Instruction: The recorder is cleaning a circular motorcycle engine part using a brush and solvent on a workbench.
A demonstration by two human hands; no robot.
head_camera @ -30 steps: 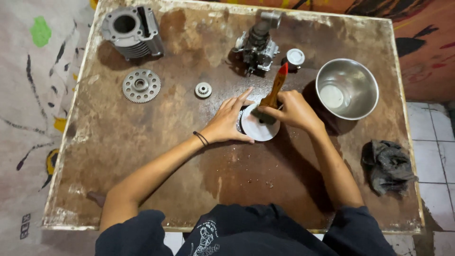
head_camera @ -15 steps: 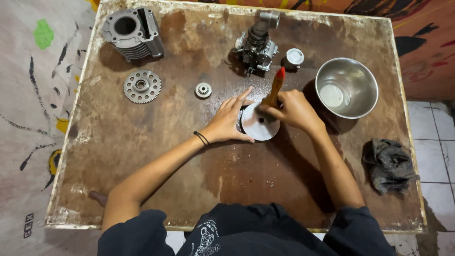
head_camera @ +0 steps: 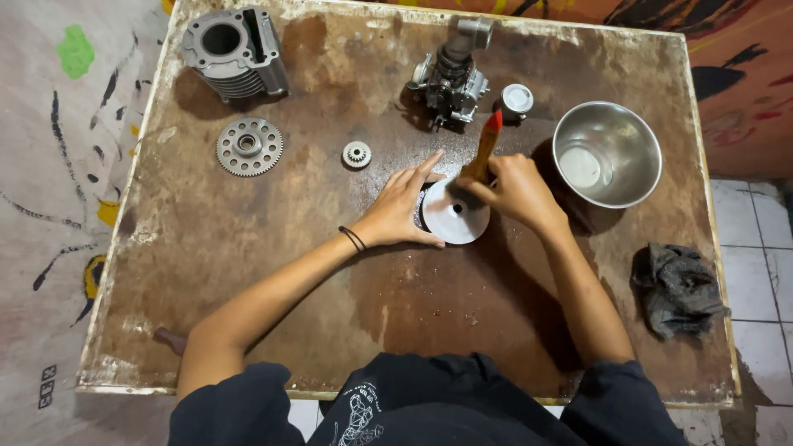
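Note:
A round silver metal disc lies flat near the middle of the stained brown tabletop. My left hand rests on the disc's left edge, fingers spread, holding it down. My right hand grips a wooden-handled brush with a red tip, its lower end on the disc's upper part. The bristles are hidden behind my fingers.
A steel bowl stands at the right, a small white cap and a carburettor-like part behind the disc. A finned engine cylinder, a large toothed gear and a small gear sit left. A dark rag lies at right.
Both hands stay on the disc. The brush handle has shifted only slightly in my right hand; nothing else has moved.

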